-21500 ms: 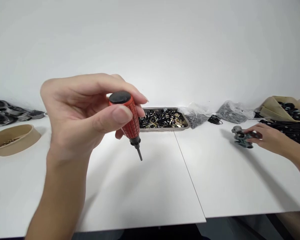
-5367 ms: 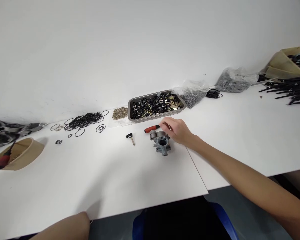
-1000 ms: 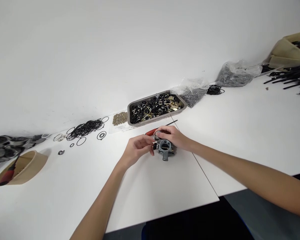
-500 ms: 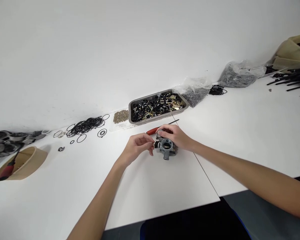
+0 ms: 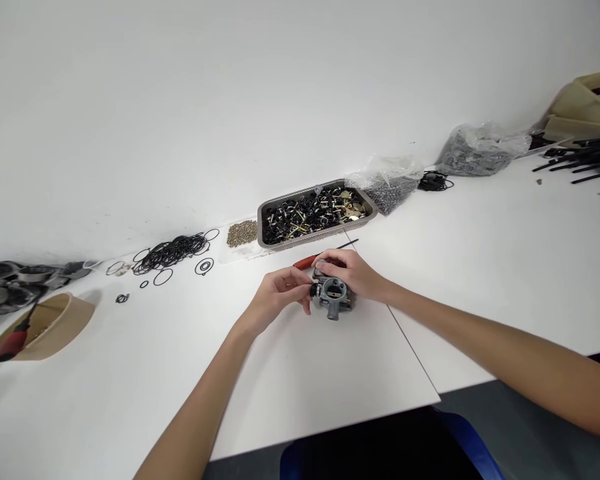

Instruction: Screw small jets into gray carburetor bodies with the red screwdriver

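Note:
A grey metal carburetor point(image 5: 334, 293) rests on the white table, its round bore facing up toward me. My right hand point(image 5: 347, 267) is closed around its upper right side, with the thumb over the top. On the carburetor's left side sits a small black fitting point(image 5: 315, 290). The fingertips of my left hand point(image 5: 285, 290) pinch that fitting, partly hiding its outer end. Just behind the carburetor lies a screwdriver with a red handle point(image 5: 305, 262), its dark shaft passing behind my right hand.
A metal tray point(image 5: 310, 238) of mixed small parts stands at the wall, beside small brass pieces point(image 5: 242, 233). Plastic bags of parts point(image 5: 390, 190) lie to its right. Black O-rings point(image 5: 173, 253) and a tan bin point(image 5: 63, 327) holding a red-handled tool are at left. A seam crosses the table.
My left hand has moved slightly right, its fingertips closer to the carburetor body. The right hand and the carburetor stay in place.

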{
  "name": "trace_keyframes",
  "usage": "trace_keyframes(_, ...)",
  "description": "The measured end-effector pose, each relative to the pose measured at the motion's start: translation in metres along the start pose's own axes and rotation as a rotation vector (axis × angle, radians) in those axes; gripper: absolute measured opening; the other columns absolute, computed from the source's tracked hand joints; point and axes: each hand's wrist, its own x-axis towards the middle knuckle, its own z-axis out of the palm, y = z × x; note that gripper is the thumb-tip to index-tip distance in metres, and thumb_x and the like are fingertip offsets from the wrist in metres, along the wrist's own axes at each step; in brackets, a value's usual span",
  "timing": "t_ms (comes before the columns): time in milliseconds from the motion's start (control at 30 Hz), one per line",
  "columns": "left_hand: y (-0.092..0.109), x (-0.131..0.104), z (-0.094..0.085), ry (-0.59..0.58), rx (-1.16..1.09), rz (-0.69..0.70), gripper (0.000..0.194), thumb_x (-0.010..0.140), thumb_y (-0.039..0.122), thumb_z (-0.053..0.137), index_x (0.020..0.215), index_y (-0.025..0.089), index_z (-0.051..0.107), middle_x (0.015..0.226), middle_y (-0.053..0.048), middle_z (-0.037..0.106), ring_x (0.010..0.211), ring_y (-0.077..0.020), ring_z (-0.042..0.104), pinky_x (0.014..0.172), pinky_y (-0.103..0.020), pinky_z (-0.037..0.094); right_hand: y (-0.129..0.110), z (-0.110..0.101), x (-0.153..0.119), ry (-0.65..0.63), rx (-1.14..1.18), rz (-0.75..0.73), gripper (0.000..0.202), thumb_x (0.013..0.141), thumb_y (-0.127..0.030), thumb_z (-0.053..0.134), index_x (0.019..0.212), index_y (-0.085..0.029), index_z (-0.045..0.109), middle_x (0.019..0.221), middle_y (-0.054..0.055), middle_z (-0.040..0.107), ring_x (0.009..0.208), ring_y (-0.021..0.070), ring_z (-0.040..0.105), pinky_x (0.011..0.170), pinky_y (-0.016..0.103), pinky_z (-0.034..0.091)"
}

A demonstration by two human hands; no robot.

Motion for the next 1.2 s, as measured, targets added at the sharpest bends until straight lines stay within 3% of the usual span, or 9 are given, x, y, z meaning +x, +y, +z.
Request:
trace_keyframes(367,0.002,0.0,0.003,0.012,0.012,-0.01,0.022,0.084,0.032,0.069,0.085,0.012,0.06,0.074,-0.006,0.069,0.059,-0.0172,0.067,0.063,-0.034,0.056,0.001,-0.001,0.001,-0.002,0.015,0.012,0.021,0.088,-0.035,0.059,0.092,-0.018,0.071,0.084,0.004,0.066,0.074,0.0163,0.057,0.067,0.03,0.043)
trace_keyframes(600,0.013,-0.005,0.001,0.092,0.125,-0.059,0.024,0.083,0.034,0.07,0.081,0.01,0.071,0.073,-0.008,0.069,0.06,-0.0166,0.067,0.065,-0.031,0.054,0.002,-0.002,0.001,-0.021,0.021,-0.009,0.021,0.09,-0.034,0.057,0.095,-0.019,0.071,0.084,0.003,0.066,0.073,0.0151,0.055,0.065,0.028,0.041)
trace_keyframes(733,0.019,-0.01,-0.011,-0.017,0.107,-0.103,0.025,0.085,0.032,0.067,0.096,0.011,0.076,0.074,-0.01,0.069,0.057,-0.0164,0.065,0.061,-0.031,0.054,0.001,-0.002,0.0,-0.001,0.011,-0.002,0.02,0.089,-0.033,0.058,0.091,-0.018,0.071,0.089,0.005,0.068,0.078,0.0162,0.057,0.069,0.029,0.042)
trace_keyframes(900,0.017,-0.013,-0.025,-0.206,-0.003,-0.194,0.034,0.085,0.024,0.066,0.118,0.017,0.07,0.066,-0.008,0.068,0.051,-0.0174,0.062,0.051,-0.032,0.053,-0.003,-0.001,-0.001,0.026,0.018,0.031,0.02,0.089,-0.033,0.058,0.087,-0.017,0.069,0.091,0.006,0.069,0.079,0.0166,0.059,0.071,0.03,0.043)
trace_keyframes(1200,0.012,-0.014,-0.027,-0.273,-0.02,-0.187,0.033,0.084,0.02,0.066,0.117,0.018,0.071,0.063,-0.007,0.066,0.048,-0.018,0.062,0.046,-0.031,0.051,-0.002,-0.001,-0.001,-0.021,0.058,0.017,0.02,0.089,-0.033,0.059,0.087,-0.016,0.069,0.092,0.006,0.07,0.082,0.0167,0.06,0.072,0.029,0.044)
